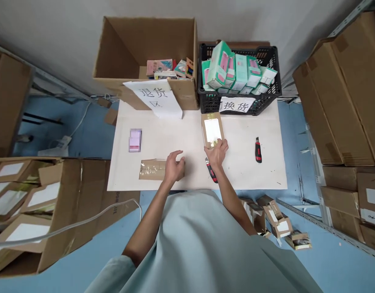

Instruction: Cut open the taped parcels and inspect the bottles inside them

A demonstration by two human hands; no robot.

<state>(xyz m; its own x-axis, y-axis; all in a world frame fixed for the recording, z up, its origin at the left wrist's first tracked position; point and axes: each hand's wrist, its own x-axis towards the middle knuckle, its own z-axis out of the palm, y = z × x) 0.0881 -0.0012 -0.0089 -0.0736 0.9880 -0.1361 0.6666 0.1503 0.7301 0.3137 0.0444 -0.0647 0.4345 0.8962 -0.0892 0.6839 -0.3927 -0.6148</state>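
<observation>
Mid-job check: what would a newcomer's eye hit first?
Probably the green-and-white boxes heaped in the black crate at the far right of the table. Left of it stands a big open cardboard box with a white paper sign. Nearer, the right hand touches a labelled carton.

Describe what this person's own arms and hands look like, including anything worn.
The left hand and right hand are bare, with nothing visibly worn on them. The forearms are uncovered below the loose sleeves of a plain, pale blue-grey top.
</observation>
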